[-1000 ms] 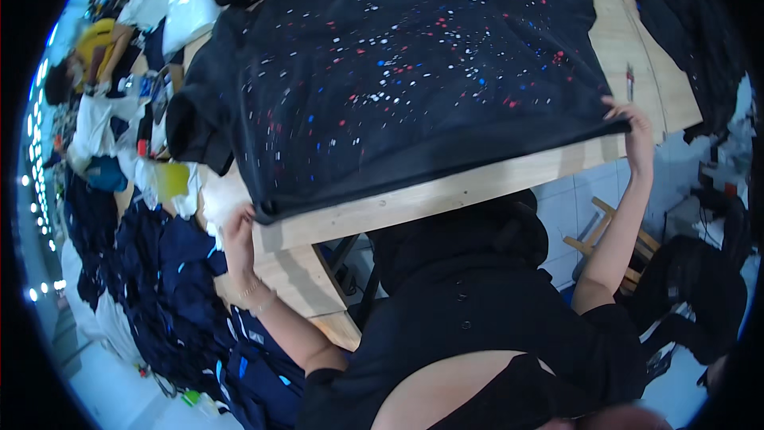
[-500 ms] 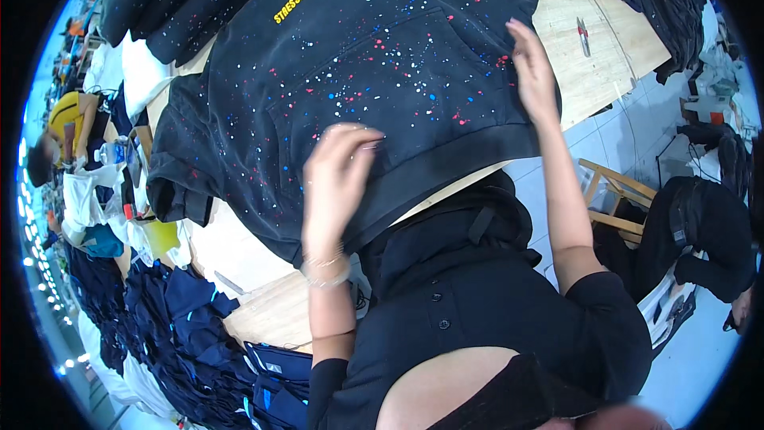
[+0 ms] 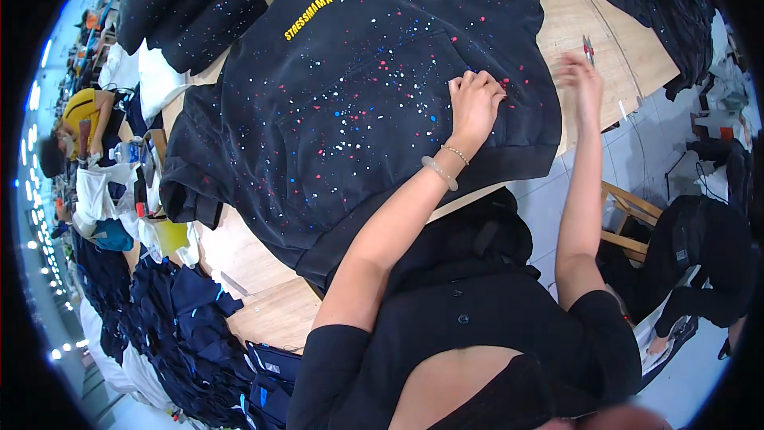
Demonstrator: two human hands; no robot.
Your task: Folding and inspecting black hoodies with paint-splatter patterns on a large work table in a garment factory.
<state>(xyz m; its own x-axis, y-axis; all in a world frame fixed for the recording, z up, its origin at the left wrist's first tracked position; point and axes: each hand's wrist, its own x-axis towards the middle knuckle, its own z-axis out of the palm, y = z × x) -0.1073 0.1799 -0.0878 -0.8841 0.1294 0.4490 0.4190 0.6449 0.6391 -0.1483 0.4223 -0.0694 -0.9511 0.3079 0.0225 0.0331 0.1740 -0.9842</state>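
Note:
A black hoodie [image 3: 374, 103] with red, white and blue paint-like specks and yellow lettering on the chest lies spread on the wooden table. My left hand [image 3: 475, 107] reaches across onto it beside the front pocket. Its fingers are curled closed, and whatever they pinch is hidden. My right hand [image 3: 582, 84] is off the garment's right edge, blurred by motion, with its fingers apart and nothing visible in them. Just beyond its fingertips, small thread snips [image 3: 588, 49] with red on them lie on the table.
Folded speckled dark garments [image 3: 187, 12] lie at the far left. More dark clothing [image 3: 649, 0] is piled at the far right. Dark blue pieces [image 3: 171, 326] heap up at the lower left. A wooden stool [image 3: 629, 219] and a person in black [image 3: 692, 255] are at the right.
My left hand has swung right across the hoodie to the pocket area, its fingers now curled. My right hand has left the garment's right edge and moved right toward the snips.

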